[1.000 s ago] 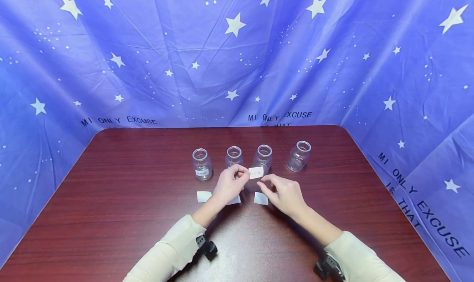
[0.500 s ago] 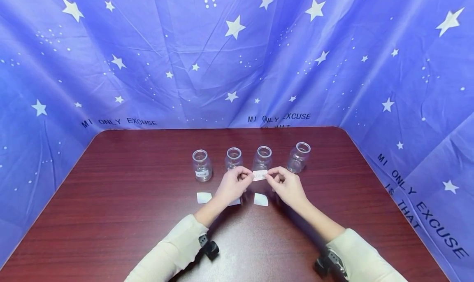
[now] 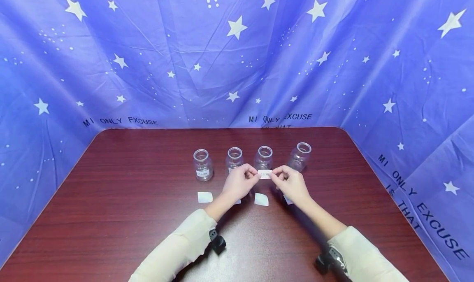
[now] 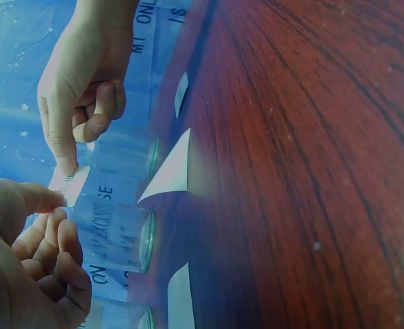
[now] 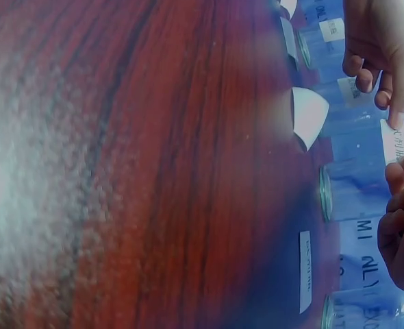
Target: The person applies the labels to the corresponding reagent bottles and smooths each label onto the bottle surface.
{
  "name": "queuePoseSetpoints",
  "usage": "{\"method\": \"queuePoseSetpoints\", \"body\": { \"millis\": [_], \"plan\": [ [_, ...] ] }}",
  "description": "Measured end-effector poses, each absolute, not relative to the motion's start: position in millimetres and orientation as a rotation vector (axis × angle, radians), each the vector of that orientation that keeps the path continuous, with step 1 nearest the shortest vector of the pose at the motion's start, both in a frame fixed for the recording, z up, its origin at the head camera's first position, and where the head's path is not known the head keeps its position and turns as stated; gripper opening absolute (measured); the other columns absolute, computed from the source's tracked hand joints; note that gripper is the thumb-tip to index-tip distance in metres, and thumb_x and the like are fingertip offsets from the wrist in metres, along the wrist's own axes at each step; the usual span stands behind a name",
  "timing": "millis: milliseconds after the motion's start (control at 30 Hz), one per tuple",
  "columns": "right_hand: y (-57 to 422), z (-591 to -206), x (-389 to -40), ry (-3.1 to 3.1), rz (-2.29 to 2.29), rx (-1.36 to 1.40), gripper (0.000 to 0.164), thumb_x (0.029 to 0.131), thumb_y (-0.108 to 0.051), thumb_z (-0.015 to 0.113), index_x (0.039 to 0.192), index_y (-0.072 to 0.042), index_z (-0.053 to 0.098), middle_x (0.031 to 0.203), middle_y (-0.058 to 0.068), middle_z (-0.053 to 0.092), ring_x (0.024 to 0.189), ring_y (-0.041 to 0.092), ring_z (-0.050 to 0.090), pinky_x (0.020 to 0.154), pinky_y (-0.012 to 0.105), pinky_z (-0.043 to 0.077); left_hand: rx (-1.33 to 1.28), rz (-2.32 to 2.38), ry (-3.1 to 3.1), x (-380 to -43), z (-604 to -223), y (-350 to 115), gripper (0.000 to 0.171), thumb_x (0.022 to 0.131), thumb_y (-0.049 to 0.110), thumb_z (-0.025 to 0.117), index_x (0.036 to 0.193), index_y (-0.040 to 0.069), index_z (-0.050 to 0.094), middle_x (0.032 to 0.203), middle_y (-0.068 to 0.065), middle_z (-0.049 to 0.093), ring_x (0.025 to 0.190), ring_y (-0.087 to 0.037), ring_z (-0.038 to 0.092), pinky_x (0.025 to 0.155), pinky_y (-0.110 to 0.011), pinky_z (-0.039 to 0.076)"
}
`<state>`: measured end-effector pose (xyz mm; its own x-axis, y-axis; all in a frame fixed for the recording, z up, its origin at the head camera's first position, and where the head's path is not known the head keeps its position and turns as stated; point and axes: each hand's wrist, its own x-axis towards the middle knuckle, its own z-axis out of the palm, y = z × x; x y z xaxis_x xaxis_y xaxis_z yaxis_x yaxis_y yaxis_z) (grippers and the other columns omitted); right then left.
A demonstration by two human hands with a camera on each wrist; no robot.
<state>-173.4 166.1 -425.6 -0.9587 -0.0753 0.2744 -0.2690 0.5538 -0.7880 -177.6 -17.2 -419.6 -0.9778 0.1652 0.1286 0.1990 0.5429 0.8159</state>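
Note:
A small white label [image 3: 264,174] with printed writing is stretched between both hands, just in front of the third glass jar [image 3: 263,160] from the left. My left hand [image 3: 240,184] pinches its left end between thumb and forefinger. At the other end my right hand [image 3: 294,187] pinches the label likewise. Whether the label touches the jar cannot be told. The leftmost jar [image 3: 203,164] bears a similar label on its front. On the second jar [image 3: 235,156] a label shows too, partly hidden by the left hand.
A fourth glass jar [image 3: 299,156] stands at the right end of the row. White paper pieces [image 3: 205,197] lie on the brown table [image 3: 111,216] before the jars. One paper strip with writing [image 5: 305,273] lies beneath the right hand. A blue starry curtain [image 3: 200,88] encloses the table.
My right hand has come to the label's free end and pinched it. Both hands have then shifted slightly right with the label, which now sits straight before the third jar.

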Motion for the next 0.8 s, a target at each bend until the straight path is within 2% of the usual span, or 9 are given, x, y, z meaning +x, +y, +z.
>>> {"method": "queuePoseSetpoints", "body": {
  "millis": [100,167,400,800],
  "plan": [
    [167.9,-427.6,-176.3,-2.585,1.347,0.284,0.006,0.081,-0.008,0.068,0.085,-0.004,0.065,0.052,0.006,0.057,0.042,0.001,0.049,0.039,0.016,0.033,-0.301,-1.372,-2.756,-179.2,-419.4,-14.0,0.010,0.084,0.028,0.065,0.085,0.017,0.064,0.070,0.006,0.064,0.058,-0.003,0.050,0.057,-0.021,0.040],
    [168.8,-429.2,-178.4,-2.583,1.341,0.288,0.007,0.081,-0.009,0.068,0.085,-0.003,0.065,0.051,0.006,0.056,0.042,-0.001,0.048,0.039,0.016,0.032,-0.283,-1.320,-2.772,-180.8,-419.6,-11.9,0.010,0.084,0.028,0.064,0.085,0.018,0.064,0.070,0.007,0.064,0.057,-0.003,0.050,0.056,-0.021,0.040],
    [170.3,-435.2,-186.9,-2.584,1.268,0.283,0.007,0.081,-0.010,0.069,0.084,-0.005,0.066,0.050,0.002,0.055,0.043,-0.001,0.048,0.043,0.017,0.035,-0.229,-1.168,-2.833,-186.1,-419.8,-5.7,0.011,0.085,0.031,0.062,0.086,0.019,0.064,0.069,0.010,0.063,0.058,-0.002,0.052,0.054,-0.022,0.039],
    [169.3,-439.0,-195.7,-2.580,1.237,0.286,0.009,0.082,-0.013,0.069,0.083,-0.005,0.066,0.049,0.001,0.054,0.042,0.001,0.049,0.039,0.020,0.035,-0.179,-1.077,-2.838,-189.0,-424.0,-0.2,0.010,0.084,0.028,0.061,0.086,0.018,0.065,0.070,0.008,0.062,0.057,-0.004,0.050,0.052,-0.021,0.038]
  ]
}}
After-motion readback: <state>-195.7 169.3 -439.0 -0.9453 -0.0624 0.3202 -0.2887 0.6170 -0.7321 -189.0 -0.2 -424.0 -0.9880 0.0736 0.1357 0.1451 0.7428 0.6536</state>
